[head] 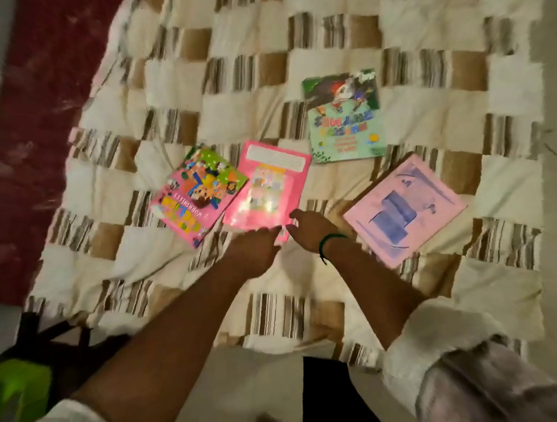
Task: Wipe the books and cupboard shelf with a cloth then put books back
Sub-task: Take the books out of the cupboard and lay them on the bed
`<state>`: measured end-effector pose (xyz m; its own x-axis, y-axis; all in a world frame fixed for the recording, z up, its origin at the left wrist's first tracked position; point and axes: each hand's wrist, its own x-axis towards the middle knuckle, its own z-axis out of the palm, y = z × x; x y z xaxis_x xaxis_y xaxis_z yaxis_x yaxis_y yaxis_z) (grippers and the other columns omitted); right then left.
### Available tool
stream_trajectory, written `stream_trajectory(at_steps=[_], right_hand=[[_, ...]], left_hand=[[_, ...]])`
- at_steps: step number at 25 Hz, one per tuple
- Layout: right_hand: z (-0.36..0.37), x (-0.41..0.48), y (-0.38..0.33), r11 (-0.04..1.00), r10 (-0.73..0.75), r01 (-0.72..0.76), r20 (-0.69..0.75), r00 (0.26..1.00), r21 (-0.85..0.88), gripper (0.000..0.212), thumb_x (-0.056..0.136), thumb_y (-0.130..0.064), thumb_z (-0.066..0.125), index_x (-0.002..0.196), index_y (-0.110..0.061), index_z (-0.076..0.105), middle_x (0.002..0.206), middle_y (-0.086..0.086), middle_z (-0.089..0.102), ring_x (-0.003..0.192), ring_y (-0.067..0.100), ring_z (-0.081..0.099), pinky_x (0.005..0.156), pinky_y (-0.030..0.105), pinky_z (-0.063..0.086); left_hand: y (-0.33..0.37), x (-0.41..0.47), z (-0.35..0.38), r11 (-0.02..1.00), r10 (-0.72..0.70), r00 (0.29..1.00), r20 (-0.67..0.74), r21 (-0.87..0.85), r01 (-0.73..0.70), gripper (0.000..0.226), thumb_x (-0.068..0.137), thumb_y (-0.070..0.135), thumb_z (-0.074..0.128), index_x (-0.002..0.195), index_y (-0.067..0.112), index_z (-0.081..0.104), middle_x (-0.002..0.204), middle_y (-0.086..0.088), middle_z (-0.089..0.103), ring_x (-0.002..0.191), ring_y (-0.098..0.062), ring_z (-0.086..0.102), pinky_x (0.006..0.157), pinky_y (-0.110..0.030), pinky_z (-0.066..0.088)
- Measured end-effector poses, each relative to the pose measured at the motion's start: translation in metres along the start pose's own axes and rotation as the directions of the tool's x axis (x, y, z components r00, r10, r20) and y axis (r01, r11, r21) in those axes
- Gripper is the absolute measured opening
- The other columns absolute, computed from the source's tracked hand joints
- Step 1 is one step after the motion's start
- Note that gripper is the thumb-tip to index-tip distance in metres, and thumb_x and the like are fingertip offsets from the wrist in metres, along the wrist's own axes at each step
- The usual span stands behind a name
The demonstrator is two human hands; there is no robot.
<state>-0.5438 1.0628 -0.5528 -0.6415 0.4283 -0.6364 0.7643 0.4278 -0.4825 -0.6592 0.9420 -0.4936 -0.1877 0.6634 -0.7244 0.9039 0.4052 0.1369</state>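
Note:
Four thin books lie flat on a checkered quilt [264,82]. A glossy pink book [266,185] sits in the middle. Both my hands meet at its near corner: my left hand [257,254] pinches it from the left, and my right hand [310,231], with a green band on the wrist, curls its fingers over the edge from the right. A pink worksheets book [199,195] overlaps the glossy one's left side. A green picture book [343,117] lies further back. A pale pink book with blue drawings [403,210] lies to the right. A greyish cloth [480,384] hangs by my right upper arm.
A dark red mat [40,126] borders the quilt on the left. A bright green object [15,392] and dark straps [58,338] sit at the lower left. The quilt's near edge [277,340] ends just ahead of me, with pale floor below it.

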Motion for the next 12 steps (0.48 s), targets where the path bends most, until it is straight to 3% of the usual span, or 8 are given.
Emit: stream_trajectory(at_steps=[2,5,6,8,10,12], right_hand=[[0.019,-0.024,-0.056,0.91,-0.268,0.259,0.018,0.963,-0.323,0.036,0.09,-0.024,0.061,0.119,-0.002,0.065,0.124,0.028,0.06,0.124,0.049,0.05,0.099,0.049,0.044],[0.038,-0.062,-0.149,0.727,-0.481,0.472,0.122,0.868,-0.499,0.018,0.07,-0.005,0.075,0.084,0.005,0.069,0.092,0.027,0.064,0.086,0.047,0.063,0.067,0.046,0.051],[0.04,-0.072,-0.174,0.717,-0.486,0.489,0.147,0.862,-0.496,0.016,0.075,-0.007,0.072,0.088,0.002,0.069,0.095,0.026,0.065,0.09,0.046,0.063,0.069,0.045,0.052],[0.067,-0.102,-0.235,0.664,-0.491,0.532,0.23,0.84,-0.525,0.028,0.092,-0.021,0.059,0.113,-0.005,0.065,0.117,0.021,0.062,0.111,0.041,0.059,0.087,0.045,0.051],[0.11,-0.139,-0.297,0.525,-0.47,0.62,0.408,0.782,-0.584,0.036,0.097,-0.031,0.052,0.124,-0.008,0.059,0.127,0.018,0.056,0.118,0.038,0.056,0.094,0.043,0.048],[0.163,-0.191,-0.356,0.341,-0.529,0.709,0.498,0.687,-0.617,0.037,0.099,-0.033,0.051,0.126,-0.01,0.06,0.128,0.017,0.053,0.118,0.037,0.055,0.093,0.042,0.048]], left_hand=[[-0.03,-0.046,0.001,0.997,-0.076,0.993,-0.087,-0.012,0.075,0.05,0.104,0.033,0.043,0.15,0.015,0.038,0.135,-0.016,0.058,0.12,-0.038,0.058,0.095,-0.045,0.048],[-0.069,-0.124,0.014,0.973,-0.222,0.953,-0.205,-0.107,0.204,0.044,0.1,0.026,0.044,0.142,0.013,0.047,0.128,-0.014,0.06,0.116,-0.036,0.06,0.087,-0.043,0.05],[-0.076,-0.148,0.019,0.958,-0.269,0.939,-0.215,-0.159,0.238,0.044,0.099,0.025,0.044,0.142,0.015,0.047,0.127,-0.013,0.06,0.115,-0.036,0.06,0.085,-0.042,0.05],[-0.099,-0.218,0.047,0.898,-0.397,0.891,-0.218,-0.291,0.329,0.045,0.098,0.025,0.044,0.142,0.018,0.046,0.124,-0.012,0.061,0.111,-0.035,0.062,0.08,-0.04,0.05],[-0.126,-0.304,0.088,0.809,-0.537,0.818,-0.206,-0.4,0.431,0.045,0.098,0.027,0.045,0.142,0.019,0.045,0.128,-0.012,0.06,0.113,-0.035,0.061,0.083,-0.041,0.05],[-0.141,-0.393,0.137,0.719,-0.634,0.762,-0.134,-0.465,0.517,0.04,0.099,0.028,0.044,0.136,0.017,0.05,0.132,-0.013,0.058,0.12,-0.035,0.056,0.091,-0.043,0.048]])
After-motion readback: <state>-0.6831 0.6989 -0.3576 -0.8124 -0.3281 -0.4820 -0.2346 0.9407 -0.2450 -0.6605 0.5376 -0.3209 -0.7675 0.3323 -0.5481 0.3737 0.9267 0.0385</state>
